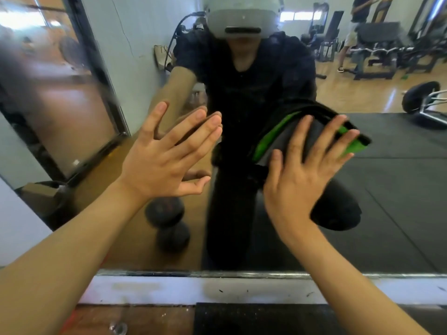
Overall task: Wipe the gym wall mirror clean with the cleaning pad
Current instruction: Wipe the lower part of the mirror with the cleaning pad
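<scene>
Pressing flat on the mirror (387, 189), the right hand (300, 175) spreads its straight fingers over the pad (314, 134), pinning it to the glass rather than curling round it; the pad is dark with a green edge and lies tilted, its far end up to the right, at mid-height just right of centre; the left hand (164, 155) is also open, fingers straight and fanned, its fingertips at the glass just left of the pad, holding nothing; whether its palm touches the glass I cannot tell; both forearms are bare and reach up from the lower edge of the view; the glass gives back a person in dark clothes wearing a pale headset, a dumbbell (167, 221) on a wooden floor, dark mats, a barbell plate (420, 96) at the right, benches and a second person standing far off; below the mirror runs its metal rim, then a white ledge (169, 291) with scuffs and dark flecks.
</scene>
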Demonstrator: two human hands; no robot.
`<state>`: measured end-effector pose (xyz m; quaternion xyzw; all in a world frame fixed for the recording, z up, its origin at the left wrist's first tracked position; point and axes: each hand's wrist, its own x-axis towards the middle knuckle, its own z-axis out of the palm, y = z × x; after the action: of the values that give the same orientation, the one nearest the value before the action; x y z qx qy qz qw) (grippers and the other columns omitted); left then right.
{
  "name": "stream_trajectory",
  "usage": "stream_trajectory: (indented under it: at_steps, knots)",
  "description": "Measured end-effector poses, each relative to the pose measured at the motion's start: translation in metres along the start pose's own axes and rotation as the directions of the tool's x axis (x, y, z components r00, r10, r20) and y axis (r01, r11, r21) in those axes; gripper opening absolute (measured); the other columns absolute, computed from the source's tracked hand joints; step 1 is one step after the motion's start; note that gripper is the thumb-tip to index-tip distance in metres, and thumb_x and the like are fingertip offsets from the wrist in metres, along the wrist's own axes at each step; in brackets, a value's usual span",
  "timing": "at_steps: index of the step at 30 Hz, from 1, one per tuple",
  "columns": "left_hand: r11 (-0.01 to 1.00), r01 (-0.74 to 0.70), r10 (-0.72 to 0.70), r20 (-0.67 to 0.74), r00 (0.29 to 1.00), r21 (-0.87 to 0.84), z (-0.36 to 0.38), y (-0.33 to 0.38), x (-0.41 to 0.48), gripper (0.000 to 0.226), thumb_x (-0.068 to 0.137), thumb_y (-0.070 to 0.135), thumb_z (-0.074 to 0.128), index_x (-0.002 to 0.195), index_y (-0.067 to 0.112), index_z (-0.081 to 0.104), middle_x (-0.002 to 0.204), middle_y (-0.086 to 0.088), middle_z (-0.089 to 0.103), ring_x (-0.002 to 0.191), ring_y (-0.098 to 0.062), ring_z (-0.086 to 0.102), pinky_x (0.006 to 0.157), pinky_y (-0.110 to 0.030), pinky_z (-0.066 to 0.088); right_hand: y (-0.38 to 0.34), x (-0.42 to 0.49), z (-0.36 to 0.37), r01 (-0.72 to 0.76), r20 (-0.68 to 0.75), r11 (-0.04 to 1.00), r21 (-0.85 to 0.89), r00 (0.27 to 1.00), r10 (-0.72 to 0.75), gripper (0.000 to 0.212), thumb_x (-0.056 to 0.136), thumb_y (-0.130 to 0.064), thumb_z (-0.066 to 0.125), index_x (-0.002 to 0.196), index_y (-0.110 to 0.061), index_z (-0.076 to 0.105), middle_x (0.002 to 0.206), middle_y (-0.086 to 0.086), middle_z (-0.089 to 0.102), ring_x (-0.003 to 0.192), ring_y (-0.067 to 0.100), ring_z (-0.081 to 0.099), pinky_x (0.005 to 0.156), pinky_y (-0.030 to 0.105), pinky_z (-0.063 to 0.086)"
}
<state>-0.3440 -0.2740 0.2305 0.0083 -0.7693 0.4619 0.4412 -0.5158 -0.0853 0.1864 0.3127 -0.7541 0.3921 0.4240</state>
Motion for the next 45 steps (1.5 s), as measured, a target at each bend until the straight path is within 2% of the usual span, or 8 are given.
stream_trajectory:
  at_steps: [5, 13, 20, 27, 30, 34, 39, 45]
  knots:
    - [1.0, 0.0, 0.0, -0.008, 1.0, -0.016, 0.0, 0.0, 0.001, 0.091, 0.094, 0.062, 0.058, 0.163, 0.007, 0.037, 0.169, -0.009, 0.033, 0.155, -0.027, 0.033, 0.127, -0.062, 0.008, 0.008, -0.011, 0.004, 0.473, 0.09, 0.881, -0.009, 0.878, -0.47, 0.054, 0.112, -0.046, 0.038, 0.162, -0.031, 0.024, 0.167, 0.01, 0.01, 0.156, 0.035, 0.008, 0.128, 0.05, 0.0]
    - [1.0, 0.013, -0.013, 0.009, 1.0, 0.005, 0.0, 0.001, -0.001, 0.092, 0.095, 0.062, 0.056, 0.164, 0.006, 0.034, 0.171, -0.01, 0.03, 0.16, -0.027, 0.024, 0.126, -0.064, 0.007, 0.053, 0.014, -0.017, -0.132, -0.047, 0.991, 0.023, 0.99, 0.133, 0.057, 0.112, -0.034, 0.036, 0.162, -0.008, 0.027, 0.163, 0.039, 0.016, 0.149, 0.063, 0.009, 0.124, 0.063, 0.003]
    - [1.0, -0.004, 0.004, 0.001, 1.0, -0.016, 0.0, 0.0, 0.001, 0.094, 0.094, 0.064, 0.058, 0.163, 0.006, 0.035, 0.169, -0.012, 0.032, 0.154, -0.03, 0.033, 0.127, -0.062, 0.008, -0.001, 0.006, -0.004, 0.433, 0.067, 0.901, 0.024, 0.899, -0.434, 0.052, 0.112, -0.042, 0.041, 0.161, -0.032, 0.03, 0.167, 0.009, 0.013, 0.155, 0.036, 0.013, 0.126, 0.054, 0.009]
    - [1.0, 0.0, 0.0, 0.012, 1.0, 0.003, 0.001, 0.0, -0.002, 0.093, 0.096, 0.064, 0.054, 0.164, 0.005, 0.032, 0.17, -0.012, 0.028, 0.156, -0.03, 0.027, 0.127, -0.062, 0.002, 0.035, 0.025, -0.01, -0.209, -0.181, 0.976, 0.066, 0.959, 0.218, 0.053, 0.111, -0.032, 0.032, 0.159, -0.007, 0.036, 0.162, 0.036, 0.025, 0.15, 0.059, 0.017, 0.125, 0.061, 0.008]
    - [1.0, -0.008, 0.008, 0.029, 1.0, 0.007, 0.002, -0.001, -0.002, 0.092, 0.096, 0.064, 0.053, 0.165, 0.007, 0.031, 0.171, -0.011, 0.026, 0.159, -0.029, 0.021, 0.127, -0.062, 0.002, -0.001, -0.015, 0.011, 0.084, -0.098, 0.996, 0.028, 0.992, -0.08, 0.051, 0.111, -0.034, 0.04, 0.16, -0.021, 0.035, 0.165, 0.026, 0.025, 0.153, 0.05, 0.017, 0.126, 0.06, 0.009]
    - [0.998, -0.055, 0.055, 0.037, 0.998, -0.02, 0.001, -0.003, 0.0, 0.084, 0.097, 0.063, 0.055, 0.166, 0.022, 0.033, 0.172, -0.013, 0.023, 0.163, -0.03, 0.009, 0.123, -0.066, 0.008, 0.068, -0.084, 0.029, 0.49, 0.073, 0.871, -0.046, 0.871, -0.486, 0.071, 0.102, -0.035, 0.063, 0.162, -0.038, 0.027, 0.17, 0.009, 0.019, 0.16, 0.029, 0.006, 0.128, 0.052, 0.007]
    - [0.99, -0.12, 0.123, 0.032, 0.992, -0.069, 0.001, -0.002, 0.004, 0.079, 0.098, 0.074, 0.05, 0.164, 0.032, 0.035, 0.165, -0.025, 0.028, 0.161, -0.04, 0.009, 0.115, -0.078, 0.013, 0.176, -0.111, 0.008, 0.616, 0.256, 0.758, -0.213, 0.784, -0.565, 0.103, 0.082, -0.028, 0.078, 0.165, -0.036, 0.018, 0.169, 0.008, 0.019, 0.159, 0.033, 0.012, 0.127, 0.053, 0.008]
    - [0.99, -0.139, 0.14, 0.031, 0.99, -0.017, -0.001, -0.001, 0.008, 0.082, 0.096, 0.077, 0.051, 0.163, 0.032, 0.037, 0.161, -0.027, 0.032, 0.146, -0.049, 0.033, 0.107, -0.081, 0.023, 0.017, -0.085, 0.03, 0.714, 0.249, 0.7, 0.023, 0.674, -0.696, 0.075, 0.097, -0.021, 0.062, 0.162, -0.037, 0.028, 0.174, 0.004, 0.012, 0.156, 0.029, 0.007, 0.128, 0.048, -0.004]
